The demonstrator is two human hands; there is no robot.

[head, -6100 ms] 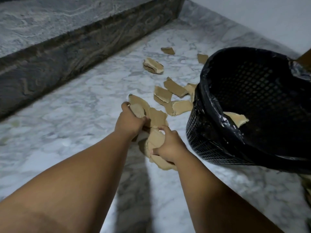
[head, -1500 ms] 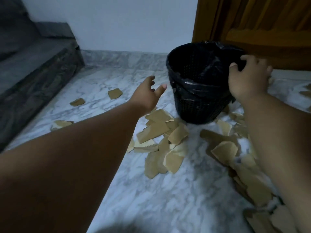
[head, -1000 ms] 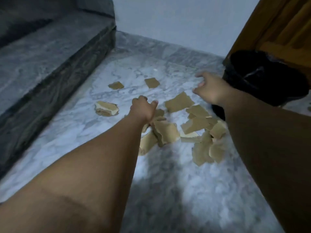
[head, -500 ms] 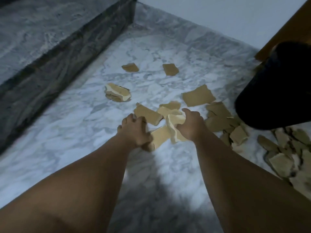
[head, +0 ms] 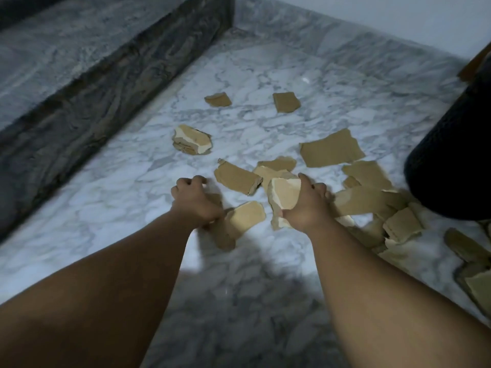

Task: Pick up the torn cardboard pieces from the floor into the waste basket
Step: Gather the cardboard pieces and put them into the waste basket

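Gathering step, left of the waste basket [head: 451, 160].
One scrap [head: 247, 216] clenched in left hand [head: 196, 205]; another [head: 285, 193] clutched in right hand [head: 308, 205]. More torn cardboard pieces [head: 332, 151] lay on the floor [head: 132, 195] farther out, beside the basket. Next: likely lift, swing right, drop in.

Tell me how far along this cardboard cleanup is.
Done: cannot tell; the inside of the waste basket is out of view. In hand: the right hand grips a bunch of torn cardboard, and the left hand grips another piece at the marble floor. Left: plenty, including two small far pieces, a large flat piece and the pile beside the basket.
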